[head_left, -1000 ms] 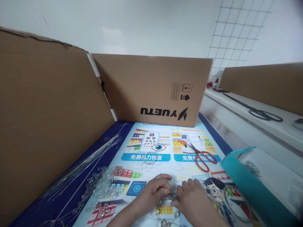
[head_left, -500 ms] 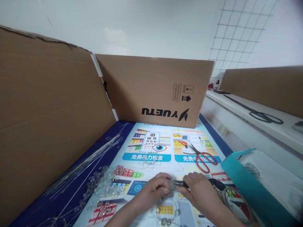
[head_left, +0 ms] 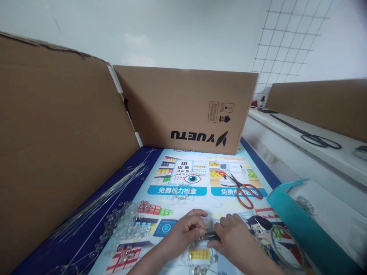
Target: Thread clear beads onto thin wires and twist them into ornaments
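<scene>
My left hand (head_left: 187,228) and my right hand (head_left: 233,236) meet low in the middle of the view, over a printed poster mat (head_left: 183,183). The right hand grips small dark pliers (head_left: 210,235) whose tip points left at the left fingers. The left hand pinches a small clear bead piece on thin wire (head_left: 200,238); the piece is too small to make out further. A short string of clear beads (head_left: 200,263) lies just below the hands.
A heap of clear beads (head_left: 129,227) and a bundle of thin wires (head_left: 100,202) lie left. Red-handled scissors (head_left: 246,190) sit behind the hands. A teal tray (head_left: 301,225) stands right. Cardboard walls (head_left: 183,107) enclose the left and back. Black scissors (head_left: 312,135) rest on the white ledge.
My right hand has drawn back toward me and lower with the pliers, closing against the left hand again. The left hand has barely shifted.
</scene>
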A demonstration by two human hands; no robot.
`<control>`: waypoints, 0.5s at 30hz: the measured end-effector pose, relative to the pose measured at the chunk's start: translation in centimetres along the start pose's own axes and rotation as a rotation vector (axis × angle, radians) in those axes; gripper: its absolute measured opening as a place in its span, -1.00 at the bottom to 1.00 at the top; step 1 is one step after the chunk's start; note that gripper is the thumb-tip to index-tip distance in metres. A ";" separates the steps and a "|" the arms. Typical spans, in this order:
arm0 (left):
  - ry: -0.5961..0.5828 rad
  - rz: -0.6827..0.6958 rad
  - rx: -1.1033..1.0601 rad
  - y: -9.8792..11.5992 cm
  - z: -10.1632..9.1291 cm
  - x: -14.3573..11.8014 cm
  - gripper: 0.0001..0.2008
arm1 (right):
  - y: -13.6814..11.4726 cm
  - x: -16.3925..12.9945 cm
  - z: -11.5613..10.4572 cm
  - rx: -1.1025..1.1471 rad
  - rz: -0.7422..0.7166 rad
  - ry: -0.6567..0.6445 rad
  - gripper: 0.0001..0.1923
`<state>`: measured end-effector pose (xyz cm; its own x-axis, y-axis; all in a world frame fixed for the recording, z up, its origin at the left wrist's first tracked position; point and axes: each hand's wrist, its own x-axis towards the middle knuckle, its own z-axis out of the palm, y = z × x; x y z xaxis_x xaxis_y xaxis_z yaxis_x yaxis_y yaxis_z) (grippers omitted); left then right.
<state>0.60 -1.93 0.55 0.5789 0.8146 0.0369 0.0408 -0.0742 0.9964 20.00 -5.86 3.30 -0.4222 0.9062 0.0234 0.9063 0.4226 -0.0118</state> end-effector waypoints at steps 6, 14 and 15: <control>0.033 0.014 0.023 0.0 0.3 -0.1 -0.91 | 0.0 -0.1 0.2 -0.004 0.000 -0.006 -0.70; 0.078 0.063 0.108 0.1 1.1 0.0 -0.87 | -0.2 -0.2 -0.1 0.015 -0.002 -0.024 -0.70; 0.083 0.065 0.112 0.1 1.1 0.0 -0.87 | -0.2 -0.2 -0.1 0.017 0.000 -0.025 -0.70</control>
<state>1.52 -2.61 0.52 0.5138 0.8505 0.1124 0.0981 -0.1884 0.9772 19.89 -6.12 3.44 -0.4227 0.9063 -0.0014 0.9059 0.4225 -0.0291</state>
